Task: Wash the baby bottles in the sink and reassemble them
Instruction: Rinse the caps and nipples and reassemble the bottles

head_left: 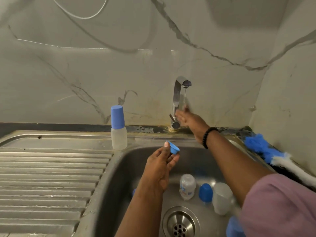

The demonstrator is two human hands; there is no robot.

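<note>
My left hand (pixel 161 164) pinches a small blue bottle ring (pixel 174 147) over the steel sink (pixel 119 170). My right hand (pixel 190 119) is stretched out with straight fingers under the thin stream of water from the chrome tap (pixel 177 98), next to the tap lever. An assembled bottle with a blue cap (pixel 118 128) stands upright on the sink's rim. In the basin lie a clear bottle with blue print (pixel 187 186), a blue cap (pixel 205 192) and a frosted bottle (pixel 222 198). Another blue part (pixel 233 227) shows at the bottom right, partly hidden by my sleeve.
A ribbed steel draining board (pixel 47 182) fills the left side. The drain strainer (pixel 180 224) sits at the basin's bottom. A blue and white bottle brush (pixel 271 153) lies on the counter at the right, against the marble wall.
</note>
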